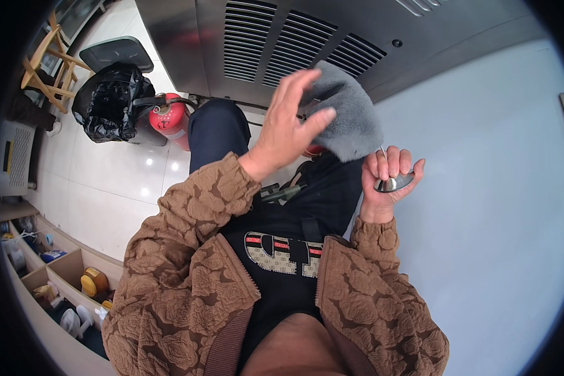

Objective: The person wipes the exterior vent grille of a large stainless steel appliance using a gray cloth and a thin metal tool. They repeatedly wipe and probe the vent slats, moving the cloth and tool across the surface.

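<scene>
My right hand [386, 181] grips a shiny domed metal base [395, 181], with a thin metal rod rising from it. At the rod's far end is a grey plush piece [352, 113], shaped like a soft hat. My left hand [289, 120] is raised beside the plush, fingers and thumb spread. Its thumb and fingertips overlap the near side of the grey fabric in the picture; whether they touch it I cannot tell. Where rod and plush join is mostly hidden.
A vented metal cabinet [178, 51] stands ahead, with a pale blue-white surface [479, 211] at right. Left are a red fire extinguisher [168, 117], a black-lined bin [117, 101], a wooden folding chair [51, 66] and a compartmented box [70, 268] of small items. Another person's leg [30, 113] shows far left.
</scene>
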A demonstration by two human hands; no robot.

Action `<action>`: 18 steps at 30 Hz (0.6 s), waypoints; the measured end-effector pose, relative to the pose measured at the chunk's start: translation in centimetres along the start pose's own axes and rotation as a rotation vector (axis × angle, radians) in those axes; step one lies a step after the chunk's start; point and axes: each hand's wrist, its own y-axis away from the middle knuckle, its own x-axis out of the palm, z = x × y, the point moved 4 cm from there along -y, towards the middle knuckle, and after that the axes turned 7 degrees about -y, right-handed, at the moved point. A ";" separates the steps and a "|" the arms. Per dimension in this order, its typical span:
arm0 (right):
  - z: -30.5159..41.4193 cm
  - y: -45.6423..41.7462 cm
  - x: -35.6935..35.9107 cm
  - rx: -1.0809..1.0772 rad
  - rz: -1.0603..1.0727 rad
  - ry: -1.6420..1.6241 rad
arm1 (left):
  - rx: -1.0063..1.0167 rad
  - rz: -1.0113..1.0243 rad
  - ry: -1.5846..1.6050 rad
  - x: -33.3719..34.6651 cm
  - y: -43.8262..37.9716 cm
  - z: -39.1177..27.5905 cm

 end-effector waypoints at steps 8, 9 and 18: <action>-0.1 0.9 -0.1 0.087 0.027 0.017 | -0.201 0.208 0.389 1.3 -0.8 2.1; -0.1 0.9 -0.2 0.089 0.029 0.004 | -0.229 0.173 0.452 1.5 -0.8 2.1; 0.6 0.3 -0.3 -0.014 -0.063 -0.044 | -0.336 0.144 0.379 3.8 -0.2 2.5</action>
